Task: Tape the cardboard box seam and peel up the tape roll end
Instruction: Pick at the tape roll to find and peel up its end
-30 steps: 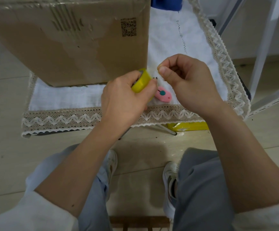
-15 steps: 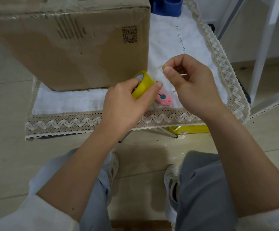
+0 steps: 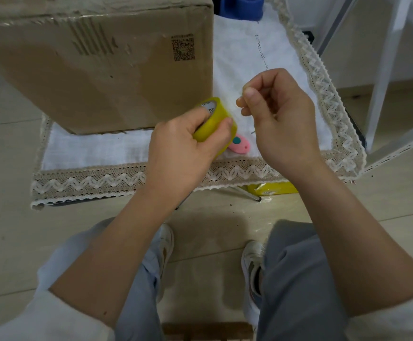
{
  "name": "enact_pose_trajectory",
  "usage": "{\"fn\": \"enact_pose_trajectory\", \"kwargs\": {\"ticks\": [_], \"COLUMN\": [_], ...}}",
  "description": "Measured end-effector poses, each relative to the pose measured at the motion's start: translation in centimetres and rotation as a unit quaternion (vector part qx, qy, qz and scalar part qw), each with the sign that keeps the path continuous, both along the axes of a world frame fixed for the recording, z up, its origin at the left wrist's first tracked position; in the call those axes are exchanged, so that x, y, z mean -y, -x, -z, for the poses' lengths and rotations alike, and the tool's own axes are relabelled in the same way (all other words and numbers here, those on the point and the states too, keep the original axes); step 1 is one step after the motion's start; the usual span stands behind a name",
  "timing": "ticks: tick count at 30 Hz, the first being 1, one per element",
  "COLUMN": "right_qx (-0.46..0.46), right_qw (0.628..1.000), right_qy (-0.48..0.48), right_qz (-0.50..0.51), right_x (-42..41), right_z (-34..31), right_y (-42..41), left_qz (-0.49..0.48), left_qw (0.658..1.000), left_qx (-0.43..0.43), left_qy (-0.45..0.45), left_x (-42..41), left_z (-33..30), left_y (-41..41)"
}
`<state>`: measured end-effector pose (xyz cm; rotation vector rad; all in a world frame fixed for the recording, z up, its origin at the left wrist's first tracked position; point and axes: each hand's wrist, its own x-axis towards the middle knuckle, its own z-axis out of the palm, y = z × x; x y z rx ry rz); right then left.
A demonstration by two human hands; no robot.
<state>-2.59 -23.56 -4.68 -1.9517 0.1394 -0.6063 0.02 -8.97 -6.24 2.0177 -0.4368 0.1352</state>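
Grey trousers (image 3: 299, 279) and my white shoes (image 3: 251, 271) sit nearest, over the pale floor. Above them my left hand (image 3: 183, 148) grips the yellow tape roll (image 3: 215, 124), fingers curled round its rim, held just over the near edge of the table. My right hand (image 3: 281, 119) is beside the roll, a little to the right, thumb and forefinger pinched together; I cannot tell whether the clear tape end is between them. A small pink cutter (image 3: 240, 145) lies on the white lace-edged cloth (image 3: 102, 151) under my hands. Farther back on the left stands the cardboard box (image 3: 97, 70), with a blue thing (image 3: 240, 7) beyond it.
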Motion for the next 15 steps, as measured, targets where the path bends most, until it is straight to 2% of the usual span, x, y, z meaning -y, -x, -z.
{"fn": "enact_pose_trajectory", "kwargs": {"ticks": [5, 15], "right_qx": [0.059, 0.061], "right_qw": [0.998, 0.998], "right_qy": [0.002, -0.001], "right_qz": [0.008, 0.008], "right_x": [-0.29, -0.13], "right_z": [-0.71, -0.65], "right_y": [0.46, 0.07], "left_qz": [-0.041, -0.063], "left_qw": [0.999, 0.997], "left_qx": [-0.012, -0.01], "left_qy": [-0.03, -0.051], "left_x": [-0.33, -0.44], "left_z": [0.23, 0.37], "left_y": [-0.47, -0.05]}}
